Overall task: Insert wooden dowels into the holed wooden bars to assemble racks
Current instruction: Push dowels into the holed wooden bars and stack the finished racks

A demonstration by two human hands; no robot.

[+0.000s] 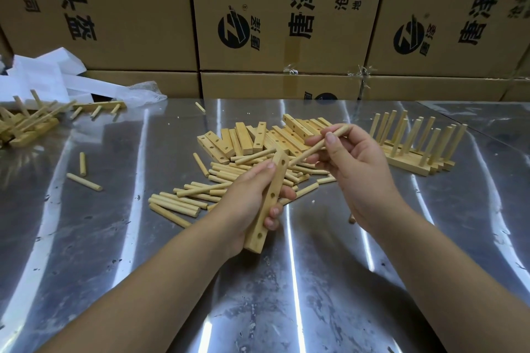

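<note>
Gripping holed bar [278, 173] in left hand [246, 195] at frame centre, fingers curled round it, bar tilted. Pinching one dowel [299, 158] in right hand [355, 169] between thumb and fingertips, lower tip just beside bar's top hole. Behind, on steel table [114, 238]: loose dowels [183, 200], spare bars [243, 137]; finished racks [415, 165] at right.
</note>
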